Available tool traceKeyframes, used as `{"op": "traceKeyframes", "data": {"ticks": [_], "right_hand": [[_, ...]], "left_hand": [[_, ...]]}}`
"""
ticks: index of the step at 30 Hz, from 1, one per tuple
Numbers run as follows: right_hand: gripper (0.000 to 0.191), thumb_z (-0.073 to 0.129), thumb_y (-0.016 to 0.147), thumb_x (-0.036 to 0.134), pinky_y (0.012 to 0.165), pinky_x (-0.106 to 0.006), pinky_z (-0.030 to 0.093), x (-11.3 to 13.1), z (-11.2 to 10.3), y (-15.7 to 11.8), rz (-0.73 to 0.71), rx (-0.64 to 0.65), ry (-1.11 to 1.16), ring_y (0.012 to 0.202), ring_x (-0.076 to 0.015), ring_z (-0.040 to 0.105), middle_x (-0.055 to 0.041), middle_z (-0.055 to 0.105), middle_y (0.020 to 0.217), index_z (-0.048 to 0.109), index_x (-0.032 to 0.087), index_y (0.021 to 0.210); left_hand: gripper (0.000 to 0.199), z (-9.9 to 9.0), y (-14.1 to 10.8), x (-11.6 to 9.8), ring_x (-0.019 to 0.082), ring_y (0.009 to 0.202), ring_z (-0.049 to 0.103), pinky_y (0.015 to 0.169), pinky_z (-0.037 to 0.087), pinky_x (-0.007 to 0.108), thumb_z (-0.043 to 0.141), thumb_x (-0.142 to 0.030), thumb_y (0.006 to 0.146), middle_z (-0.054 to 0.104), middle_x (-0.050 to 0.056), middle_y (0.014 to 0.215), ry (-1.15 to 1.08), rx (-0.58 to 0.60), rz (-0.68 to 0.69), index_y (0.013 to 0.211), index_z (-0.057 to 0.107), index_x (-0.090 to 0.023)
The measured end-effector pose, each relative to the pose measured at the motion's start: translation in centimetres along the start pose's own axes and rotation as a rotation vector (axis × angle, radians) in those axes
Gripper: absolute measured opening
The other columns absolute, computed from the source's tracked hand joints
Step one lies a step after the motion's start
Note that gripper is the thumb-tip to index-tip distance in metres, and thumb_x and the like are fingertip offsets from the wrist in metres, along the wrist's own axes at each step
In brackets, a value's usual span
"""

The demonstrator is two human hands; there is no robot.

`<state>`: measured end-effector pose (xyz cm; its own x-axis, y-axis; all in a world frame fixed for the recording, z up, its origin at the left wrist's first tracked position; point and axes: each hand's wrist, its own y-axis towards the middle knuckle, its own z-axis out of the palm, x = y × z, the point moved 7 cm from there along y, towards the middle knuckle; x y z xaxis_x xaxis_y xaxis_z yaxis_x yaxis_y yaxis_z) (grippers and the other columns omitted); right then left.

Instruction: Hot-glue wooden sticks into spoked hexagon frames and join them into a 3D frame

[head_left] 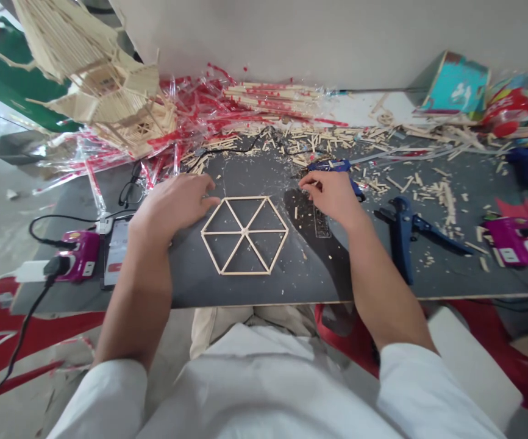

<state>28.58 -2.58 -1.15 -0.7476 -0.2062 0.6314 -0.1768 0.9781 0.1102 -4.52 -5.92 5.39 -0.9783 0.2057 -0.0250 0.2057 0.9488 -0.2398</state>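
A flat hexagon of glued wooden craft sticks point(244, 231), with spokes meeting at its centre, lies on the dark work board point(255, 286). My left hand point(175, 204) rests palm down on the board, its fingertips close to the hexagon's upper left corner. My right hand point(331, 195) hovers to the hexagon's upper right, fingers curled and holding nothing I can see. A blue hot glue gun point(330, 164) lies partly hidden behind and under that hand. A narrow ruler point(322, 223) lies just below the right fingers.
A second blue glue gun point(401, 235) lies right of my right arm, among scattered stick offcuts. At the left are a phone point(116, 253) and a magenta device point(78, 256) with cables. A stick model point(108, 91) and red-printed plastic wrappers point(191, 116) pile up behind the board.
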Motion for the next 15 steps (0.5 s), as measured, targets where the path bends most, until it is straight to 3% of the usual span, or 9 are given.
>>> {"op": "traceKeyframes", "data": {"ticks": [3, 6, 8, 12, 15], "right_hand": [[0.008, 0.078, 0.095, 0.018, 0.094, -0.045, 0.058, -0.5, -0.7, 0.0, 0.031, -0.062, -0.082, 0.085, -0.0284, 0.077, -0.0079, 0.087, 0.097, 0.084, 0.023, 0.095], [0.004, 0.080, 0.095, 0.020, 0.093, -0.045, 0.058, -0.6, -1.4, -0.1, 0.061, -0.092, -0.148, 0.083, -0.0285, 0.076, -0.0083, 0.085, 0.092, 0.083, 0.022, 0.094], [0.010, 0.079, 0.099, 0.026, 0.088, -0.045, 0.057, -0.4, -1.6, -0.2, 0.076, -0.098, -0.185, 0.079, -0.0286, 0.075, -0.0087, 0.083, 0.087, 0.081, 0.023, 0.090], [0.031, 0.071, 0.108, 0.040, 0.081, -0.044, 0.054, 0.7, -1.5, -0.5, 0.057, -0.102, -0.267, 0.074, -0.0297, 0.071, -0.0097, 0.078, 0.078, 0.075, 0.024, 0.082], [0.027, 0.059, 0.110, 0.026, 0.088, -0.045, 0.055, 1.4, -1.1, -0.5, -0.010, -0.106, -0.243, 0.085, -0.0320, 0.077, -0.0110, 0.082, 0.088, 0.080, 0.022, 0.093]], "left_hand": [[0.050, -1.1, 2.2, -1.4, 0.035, 0.121, 0.079, 0.105, 0.059, 0.042, 0.057, -0.051, 0.107, 0.085, 0.008, 0.124, -0.058, 0.079, 0.103, 0.144, 0.077, -0.025], [0.046, -2.1, 4.7, -0.9, 0.034, 0.122, 0.078, 0.107, 0.057, 0.041, 0.058, -0.048, 0.107, 0.085, 0.008, 0.128, -0.082, 0.026, 0.070, 0.139, 0.079, -0.024], [0.041, -2.3, 5.9, 0.4, 0.035, 0.124, 0.077, 0.108, 0.056, 0.041, 0.060, -0.045, 0.106, 0.084, 0.011, 0.129, -0.039, 0.010, 0.004, 0.133, 0.081, -0.022], [0.041, -2.0, 6.4, 3.8, 0.034, 0.119, 0.075, 0.107, 0.056, 0.041, 0.060, -0.039, 0.106, 0.084, 0.014, 0.128, 0.011, 0.085, -0.098, 0.133, 0.081, -0.017], [0.044, -2.6, 5.7, 6.0, 0.033, 0.116, 0.073, 0.107, 0.056, 0.041, 0.055, -0.038, 0.108, 0.082, 0.017, 0.128, 0.054, 0.073, -0.157, 0.135, 0.079, -0.013]]}}
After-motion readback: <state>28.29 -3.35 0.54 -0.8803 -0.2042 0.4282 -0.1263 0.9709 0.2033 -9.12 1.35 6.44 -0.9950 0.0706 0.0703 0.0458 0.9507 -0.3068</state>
